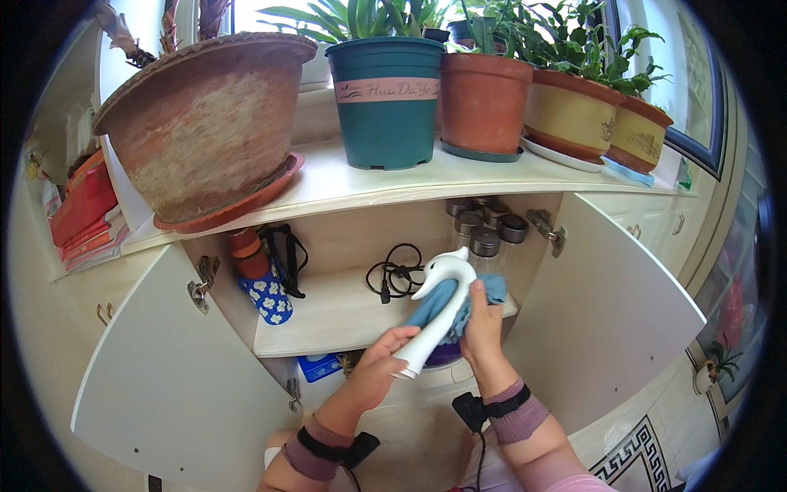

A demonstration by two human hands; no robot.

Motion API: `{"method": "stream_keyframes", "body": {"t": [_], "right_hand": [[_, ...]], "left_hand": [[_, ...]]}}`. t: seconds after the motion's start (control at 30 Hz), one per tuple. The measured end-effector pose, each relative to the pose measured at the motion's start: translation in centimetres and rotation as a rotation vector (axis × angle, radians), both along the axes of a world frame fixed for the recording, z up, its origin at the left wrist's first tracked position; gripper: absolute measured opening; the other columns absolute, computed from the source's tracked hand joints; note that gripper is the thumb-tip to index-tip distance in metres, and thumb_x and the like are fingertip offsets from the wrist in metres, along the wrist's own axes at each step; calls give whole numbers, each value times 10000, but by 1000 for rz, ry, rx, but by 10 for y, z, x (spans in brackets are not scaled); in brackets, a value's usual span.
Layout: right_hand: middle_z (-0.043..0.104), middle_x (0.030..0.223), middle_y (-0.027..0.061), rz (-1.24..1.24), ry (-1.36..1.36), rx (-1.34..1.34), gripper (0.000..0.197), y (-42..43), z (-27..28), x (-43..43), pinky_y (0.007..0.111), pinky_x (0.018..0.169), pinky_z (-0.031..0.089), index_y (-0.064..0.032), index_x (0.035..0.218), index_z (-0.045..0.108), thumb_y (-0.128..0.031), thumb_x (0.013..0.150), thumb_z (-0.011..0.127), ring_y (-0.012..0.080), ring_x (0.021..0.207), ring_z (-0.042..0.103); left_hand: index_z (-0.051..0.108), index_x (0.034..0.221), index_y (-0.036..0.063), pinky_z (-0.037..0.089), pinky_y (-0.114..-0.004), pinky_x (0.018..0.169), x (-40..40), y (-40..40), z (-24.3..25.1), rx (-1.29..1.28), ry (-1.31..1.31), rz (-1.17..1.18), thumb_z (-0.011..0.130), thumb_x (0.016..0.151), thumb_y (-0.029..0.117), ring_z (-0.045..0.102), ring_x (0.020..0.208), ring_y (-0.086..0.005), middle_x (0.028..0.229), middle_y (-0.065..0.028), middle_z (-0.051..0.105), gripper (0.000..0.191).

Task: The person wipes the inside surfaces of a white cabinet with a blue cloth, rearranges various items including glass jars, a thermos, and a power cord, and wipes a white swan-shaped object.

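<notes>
A glossy white swan-shaped figure (444, 307), its curved neck and beak at the top, is tilted in front of the open cabinet. Around its lower end my left hand (378, 369) is closed. My right hand (482, 326) grips a blue cloth (495, 289) against the upper right side of the swan; part of the cloth shows behind the neck. Behind the swan, a coiled black cable (396, 273) lies on the cabinet shelf (307, 332). Several glass jars with dark lids (485, 242) stand at the shelf's back right.
Two cabinet doors (184, 381) (615, 307) stand open on either side. Potted plants line the countertop (381, 181), among them a big clay pot (215, 123) and a green plastic pot (387, 123). A blue floral item (267, 295) and a black strap (292, 261) are at the shelf's left.
</notes>
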State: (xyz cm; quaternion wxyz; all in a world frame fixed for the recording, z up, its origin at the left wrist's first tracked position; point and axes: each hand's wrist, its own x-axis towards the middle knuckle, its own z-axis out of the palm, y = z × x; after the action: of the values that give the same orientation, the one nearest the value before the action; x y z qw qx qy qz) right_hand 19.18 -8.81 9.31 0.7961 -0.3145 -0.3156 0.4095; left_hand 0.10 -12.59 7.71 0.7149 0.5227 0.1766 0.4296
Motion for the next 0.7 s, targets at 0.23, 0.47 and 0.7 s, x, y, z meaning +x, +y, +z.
{"method": "stream_keyframes", "body": {"t": [0.23,0.47,0.7], "right_hand": [[436,1373,165,-253,-752,575,681,-32,8,-21,430,1103,257,23,1370,396,-383,869,613,323,1301,389],[575,1195,135,-158,-1419,812,504,-37,16,-49,499,968,388,-109,1156,615,-498,836,598,346,1124,511],[583,1061,126,-430,-1233,515,509,-21,13,-10,529,1033,291,-70,1056,623,-532,892,491,356,1043,520]], "left_hand": [[369,1409,68,500,-387,803,-21,8,8,-236,-306,29,406,832,191,576,1012,-244,1200,-182,559,591],[504,1238,43,502,-352,842,-1,0,-1,-311,-243,246,306,973,402,602,1010,-224,1175,-134,593,488],[520,1186,-60,516,-382,812,-1,-1,2,-116,-52,211,311,989,423,635,920,-264,1103,-160,627,563]]}}
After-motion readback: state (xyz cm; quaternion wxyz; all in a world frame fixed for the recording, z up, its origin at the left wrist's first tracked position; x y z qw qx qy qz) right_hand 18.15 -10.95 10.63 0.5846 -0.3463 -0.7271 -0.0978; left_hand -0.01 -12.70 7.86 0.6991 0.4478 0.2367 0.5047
